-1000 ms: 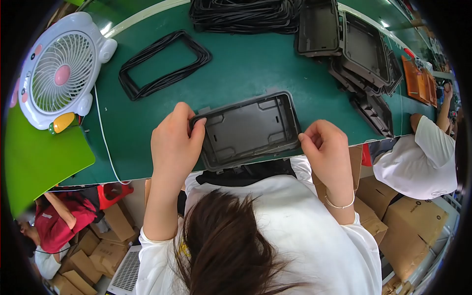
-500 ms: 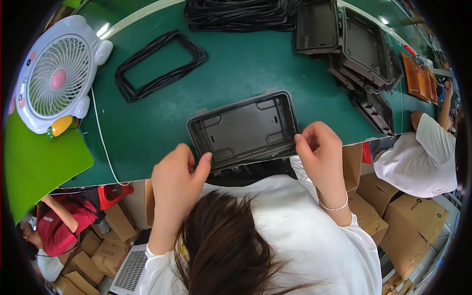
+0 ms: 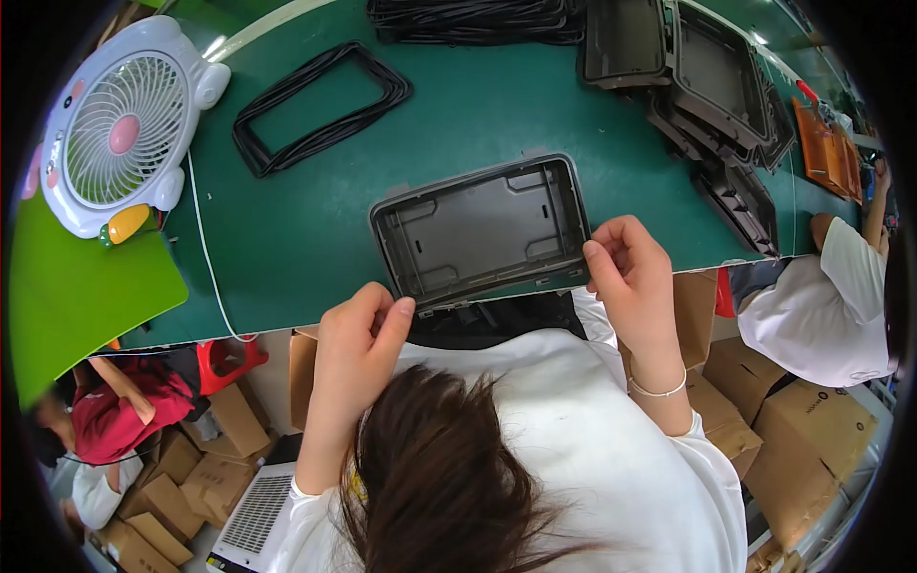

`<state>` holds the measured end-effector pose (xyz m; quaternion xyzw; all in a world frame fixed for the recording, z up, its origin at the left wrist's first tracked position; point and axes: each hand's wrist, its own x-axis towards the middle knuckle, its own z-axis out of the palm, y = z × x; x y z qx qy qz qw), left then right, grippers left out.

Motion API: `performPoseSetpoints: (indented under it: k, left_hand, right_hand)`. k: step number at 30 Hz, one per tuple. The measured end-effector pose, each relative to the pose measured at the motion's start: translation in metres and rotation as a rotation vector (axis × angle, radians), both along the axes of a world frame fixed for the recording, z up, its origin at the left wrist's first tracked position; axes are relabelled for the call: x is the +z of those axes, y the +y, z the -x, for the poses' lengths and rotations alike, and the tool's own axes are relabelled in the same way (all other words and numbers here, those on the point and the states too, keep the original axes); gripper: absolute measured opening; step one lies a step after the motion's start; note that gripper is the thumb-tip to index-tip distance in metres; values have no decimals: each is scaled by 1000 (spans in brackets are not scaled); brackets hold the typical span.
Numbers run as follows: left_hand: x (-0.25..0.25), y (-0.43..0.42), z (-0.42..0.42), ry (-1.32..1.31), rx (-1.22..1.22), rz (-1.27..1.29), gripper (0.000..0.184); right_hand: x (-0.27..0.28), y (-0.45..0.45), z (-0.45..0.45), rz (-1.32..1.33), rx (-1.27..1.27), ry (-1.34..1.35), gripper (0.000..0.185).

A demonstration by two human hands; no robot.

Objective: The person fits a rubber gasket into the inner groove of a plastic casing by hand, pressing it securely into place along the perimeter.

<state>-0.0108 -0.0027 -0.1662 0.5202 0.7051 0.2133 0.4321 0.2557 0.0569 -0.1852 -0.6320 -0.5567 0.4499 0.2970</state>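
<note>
A dark grey rectangular plastic case half (image 3: 482, 229) lies hollow side up, slightly tilted in view, at the front edge of the green table. My left hand (image 3: 355, 329) is closed at its near left corner, thumb and fingers pinching the rim. On the right side, my right hand (image 3: 630, 272) pinches the rim between thumb and curled fingers. Whether a thin seal lies under my fingertips is hard to make out. Farther off is a rectangular bundle of black rubber seals (image 3: 325, 137), touched by neither hand.
More black seals (image 3: 478, 24) are heaped at the far edge. Several similar case halves (image 3: 721, 86) are stacked at the right. A white fan (image 3: 124, 134) stands on the left, its cable crossing the table (image 3: 287, 248). Other people sit at both sides, near cardboard boxes (image 3: 812, 420).
The view has shifted, so the table items appear slightly higher and farther right. Both hands stay at the case half's near corner and right side.
</note>
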Motion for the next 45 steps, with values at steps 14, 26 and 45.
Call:
performPoseSetpoints:
  k: [14, 26, 45]
  left_hand:
    - [-1, 5, -2, -388, 194, 258, 28]
    - [-29, -4, 6, -633, 203, 171, 24]
    - [-7, 63, 18, 51, 82, -369, 17]
  right_hand:
    - [-3, 3, -5, 223, -20, 278, 8]
    - [-8, 12, -15, 248, 67, 355, 3]
    - [-22, 25, 1, -158, 103, 65, 34]
